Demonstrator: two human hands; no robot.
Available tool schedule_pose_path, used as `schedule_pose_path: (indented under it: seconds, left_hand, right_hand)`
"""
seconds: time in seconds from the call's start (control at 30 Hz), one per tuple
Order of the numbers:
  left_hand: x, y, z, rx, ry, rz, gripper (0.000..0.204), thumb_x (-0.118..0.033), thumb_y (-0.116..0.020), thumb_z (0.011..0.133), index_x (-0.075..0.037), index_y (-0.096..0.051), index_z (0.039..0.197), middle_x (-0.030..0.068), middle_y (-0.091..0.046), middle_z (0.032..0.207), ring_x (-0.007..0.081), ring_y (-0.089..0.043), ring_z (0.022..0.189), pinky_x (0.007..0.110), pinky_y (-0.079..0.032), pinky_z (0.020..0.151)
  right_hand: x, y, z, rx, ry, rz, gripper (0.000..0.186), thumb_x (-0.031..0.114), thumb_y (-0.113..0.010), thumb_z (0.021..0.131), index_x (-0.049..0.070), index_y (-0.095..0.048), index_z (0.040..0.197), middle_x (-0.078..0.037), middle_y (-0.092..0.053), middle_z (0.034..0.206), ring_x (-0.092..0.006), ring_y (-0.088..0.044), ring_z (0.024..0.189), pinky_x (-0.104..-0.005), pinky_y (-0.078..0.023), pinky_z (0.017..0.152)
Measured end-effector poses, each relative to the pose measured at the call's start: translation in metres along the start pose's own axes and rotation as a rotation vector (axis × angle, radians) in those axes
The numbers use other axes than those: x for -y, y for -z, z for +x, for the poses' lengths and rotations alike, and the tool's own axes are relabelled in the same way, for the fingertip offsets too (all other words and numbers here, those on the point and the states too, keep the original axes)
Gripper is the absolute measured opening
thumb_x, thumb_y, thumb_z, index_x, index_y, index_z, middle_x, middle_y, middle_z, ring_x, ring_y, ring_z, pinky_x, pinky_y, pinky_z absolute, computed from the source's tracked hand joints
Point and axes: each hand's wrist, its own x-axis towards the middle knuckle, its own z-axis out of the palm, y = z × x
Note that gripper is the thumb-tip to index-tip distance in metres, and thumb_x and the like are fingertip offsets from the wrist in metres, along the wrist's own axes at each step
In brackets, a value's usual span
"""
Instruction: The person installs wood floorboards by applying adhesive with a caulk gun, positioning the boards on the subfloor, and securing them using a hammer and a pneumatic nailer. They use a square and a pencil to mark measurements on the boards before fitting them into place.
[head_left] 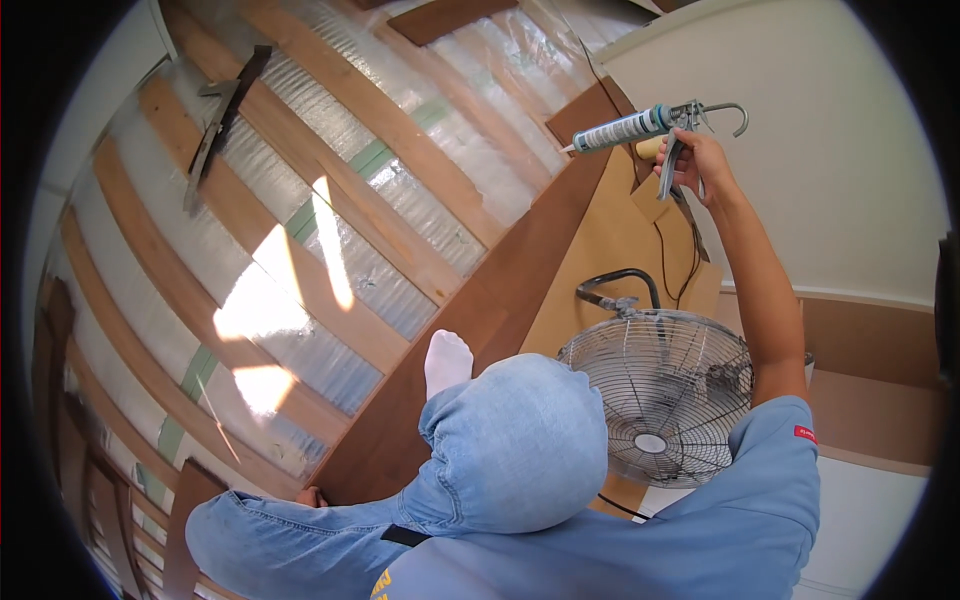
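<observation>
Pale wall (800,180) — sunlight patches (264,298) on battened floor (385,120).

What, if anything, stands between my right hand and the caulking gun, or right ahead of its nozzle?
Nothing visible. Your right hand holds the caulking gun by its handle, and no object blocks the nozzle. The fan stands lower in view.

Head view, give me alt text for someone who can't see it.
A person's right hand holds a caulking gun pointing left. Below it, a brown board runs diagonally, with wooden strips and shiny sheeting to its left and a wire-caged fan to its right.
</observation>
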Motion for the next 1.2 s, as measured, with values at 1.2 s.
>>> schedule_pose_path:
  seconds: [1.2]
  left_hand:
    - [-0.004, 0.001, -0.003, 0.02, 0.035, -0.022, 0.033, -0.005, -0.069, 0.085, -0.004, -0.059, 0.116, 0.0192, -0.064, 0.102, 0.0413, -0.061, 0.099, 0.048, -0.05, 0.086]
  right_hand:
    - [-0.069, -0.005, 0.067, -0.17, 0.054, 0.162, 0.03, 0.026, -0.056, 0.107, -0.003, -0.06, 0.11, -0.015, -0.07, 0.095, -0.0259, -0.073, 0.08, -0.0429, -0.068, 0.075]
